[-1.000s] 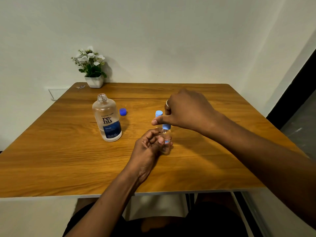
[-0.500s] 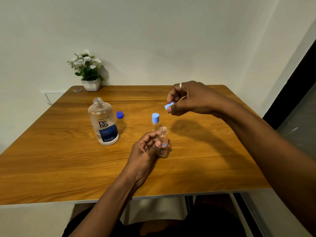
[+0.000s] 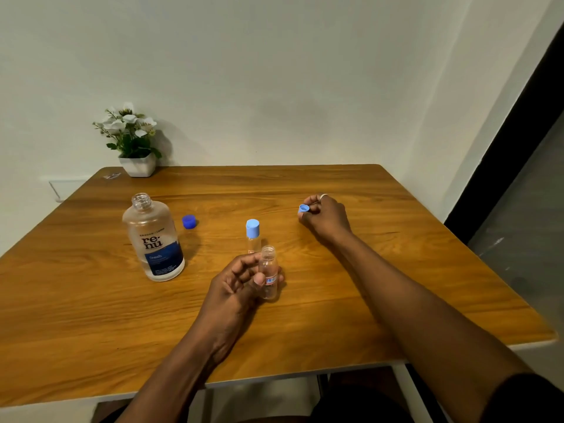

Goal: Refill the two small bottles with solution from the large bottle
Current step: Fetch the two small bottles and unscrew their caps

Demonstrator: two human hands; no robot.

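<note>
The large clear bottle (image 3: 153,239) with a blue "renu" label stands uncapped at the left of the wooden table (image 3: 396,270). Its dark blue cap (image 3: 189,221) lies just to its right. My left hand (image 3: 241,285) grips a small clear bottle (image 3: 268,271), upright and uncapped, near the table's middle. Right behind it stands a second small bottle (image 3: 252,236) with its light blue cap on. My right hand (image 3: 325,218) rests low on the table at the right, pinching a light blue cap (image 3: 303,208) in its fingertips.
A white pot of white flowers (image 3: 134,145) sits at the table's back left corner against the wall. A small scrap (image 3: 111,176) lies beside it. The table's near edge runs just in front of my forearms.
My right hand took the light blue cap off the small bottle, lifted it, then carried it right and down to the table. My left hand kept hold of the small bottle.
</note>
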